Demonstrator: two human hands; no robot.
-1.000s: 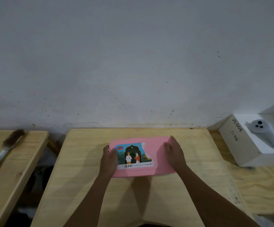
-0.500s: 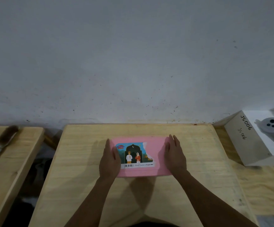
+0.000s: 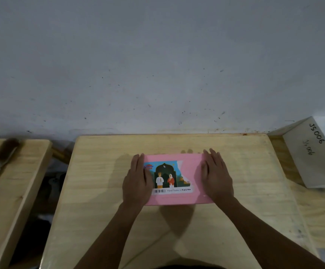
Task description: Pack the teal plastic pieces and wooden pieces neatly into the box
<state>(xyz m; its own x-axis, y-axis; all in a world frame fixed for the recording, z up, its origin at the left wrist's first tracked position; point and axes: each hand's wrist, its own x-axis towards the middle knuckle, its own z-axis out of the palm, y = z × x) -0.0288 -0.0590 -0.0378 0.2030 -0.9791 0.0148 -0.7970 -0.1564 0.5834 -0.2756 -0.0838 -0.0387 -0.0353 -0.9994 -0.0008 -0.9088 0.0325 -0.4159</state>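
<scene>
A closed pink box (image 3: 191, 171) with a picture label on its lid lies in the middle of the wooden table (image 3: 99, 181). My left hand (image 3: 137, 181) lies flat over the box's left end, fingers straight and together. My right hand (image 3: 216, 175) lies flat over the right end in the same way. Both palms rest on the lid. No teal plastic pieces or wooden pieces are visible; the box's inside is hidden.
A second wooden table (image 3: 16, 191) stands to the left across a gap, with a brush (image 3: 0, 158) on it. A white box marked JS006 (image 3: 313, 152) sits at the right, on another wooden surface. A grey wall rises right behind the table.
The view has tilted and shifted a little. My hands have flattened out along the two ends of the pink box's lid; the box has stayed where it was.
</scene>
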